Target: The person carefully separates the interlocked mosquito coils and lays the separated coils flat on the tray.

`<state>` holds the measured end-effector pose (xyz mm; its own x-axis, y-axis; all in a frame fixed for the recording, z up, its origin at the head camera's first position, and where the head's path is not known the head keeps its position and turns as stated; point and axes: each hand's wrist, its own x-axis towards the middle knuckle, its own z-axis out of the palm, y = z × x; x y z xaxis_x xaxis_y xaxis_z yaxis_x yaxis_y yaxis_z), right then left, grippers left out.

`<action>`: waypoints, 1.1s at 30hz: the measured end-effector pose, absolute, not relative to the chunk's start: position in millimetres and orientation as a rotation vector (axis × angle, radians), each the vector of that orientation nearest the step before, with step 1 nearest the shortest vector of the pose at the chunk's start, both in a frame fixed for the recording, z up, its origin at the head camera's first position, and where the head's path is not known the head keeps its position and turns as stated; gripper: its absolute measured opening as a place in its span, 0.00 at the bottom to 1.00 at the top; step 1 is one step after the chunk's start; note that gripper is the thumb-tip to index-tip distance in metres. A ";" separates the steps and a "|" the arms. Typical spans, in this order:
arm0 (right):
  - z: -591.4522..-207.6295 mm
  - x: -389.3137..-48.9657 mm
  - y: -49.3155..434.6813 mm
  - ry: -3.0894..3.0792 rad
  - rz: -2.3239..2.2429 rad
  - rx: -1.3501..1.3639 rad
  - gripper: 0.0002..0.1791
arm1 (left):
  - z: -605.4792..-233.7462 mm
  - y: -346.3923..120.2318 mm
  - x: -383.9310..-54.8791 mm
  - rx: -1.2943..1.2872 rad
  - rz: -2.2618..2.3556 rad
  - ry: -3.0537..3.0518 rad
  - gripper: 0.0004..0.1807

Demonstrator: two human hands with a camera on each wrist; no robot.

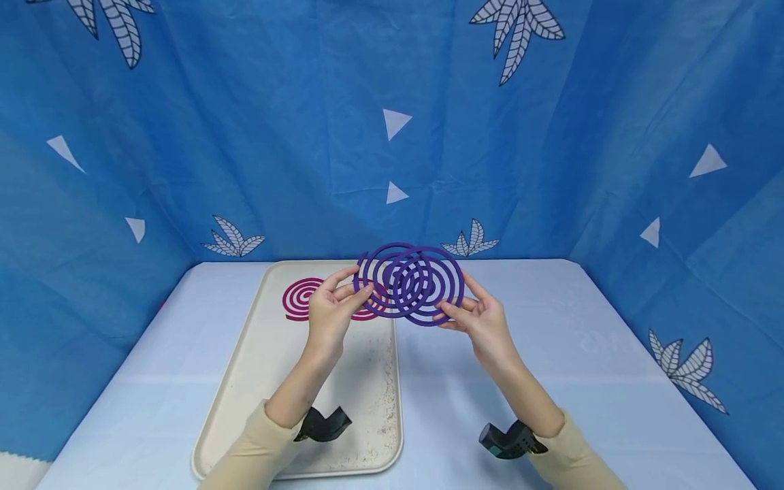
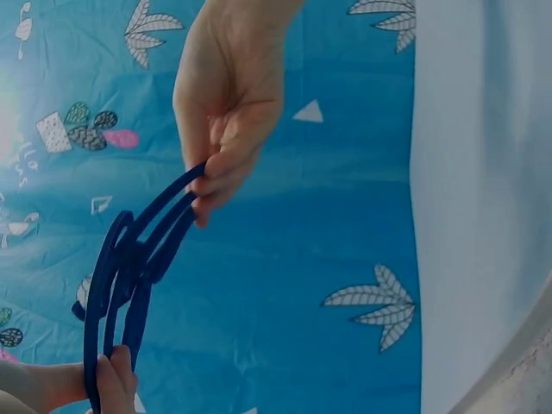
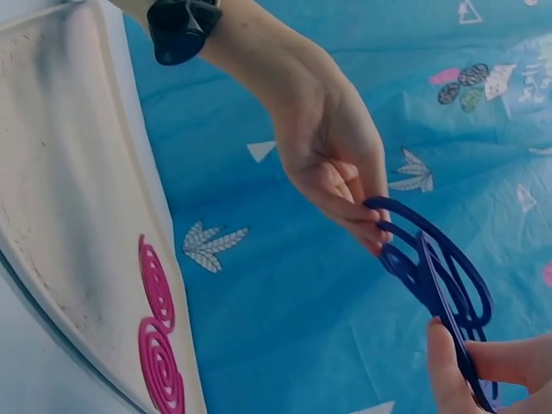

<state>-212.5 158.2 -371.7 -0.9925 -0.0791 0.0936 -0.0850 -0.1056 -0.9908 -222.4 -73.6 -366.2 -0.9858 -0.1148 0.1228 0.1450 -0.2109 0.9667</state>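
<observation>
Two purple mosquito coils [image 1: 392, 273] overlap in the middle and are held up above the table, in front of the blue cloth. My left hand [image 1: 331, 313] pinches the left coil's outer edge between thumb and fingers. On the opposite side, the right coil's rim is pinched by my right hand [image 1: 488, 330]. Seen edge-on in the left wrist view, the purple coils [image 2: 129, 259] show several layered rings. Behind my left hand, two pink mosquito coils [image 3: 164, 366] lie side by side on the tray; fingers and purple rings partly hide them in the head view.
A long cream tray [image 1: 364, 381] with a raised rim lies on the left half of the white table [image 1: 551, 361]. Blue patterned cloth [image 1: 392, 156] hangs behind the table and along both sides. Black cameras are strapped to both wrists.
</observation>
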 end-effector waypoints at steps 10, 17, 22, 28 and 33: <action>-360.8 -219.1 175.4 -2.313 2.261 0.305 0.40 | -355.7 -92.2 -229.1 -0.091 -2.287 -2.108 0.26; -355.4 -223.0 190.6 -2.513 2.139 0.458 0.39 | -349.7 -110.3 -233.9 -0.153 -2.282 -2.180 0.27; -353.5 -224.7 196.6 -2.507 2.114 0.438 0.37 | -349.3 -111.3 -233.2 -0.186 -2.280 -2.227 0.28; -351.3 -226.6 196.0 -2.366 2.191 0.210 0.36 | -355.4 -96.6 -232.2 -0.133 -2.330 -2.112 0.27; -351.9 -226.0 191.2 -2.170 2.289 0.083 0.35 | -363.2 -85.8 -231.3 -0.012 -2.324 -1.921 0.23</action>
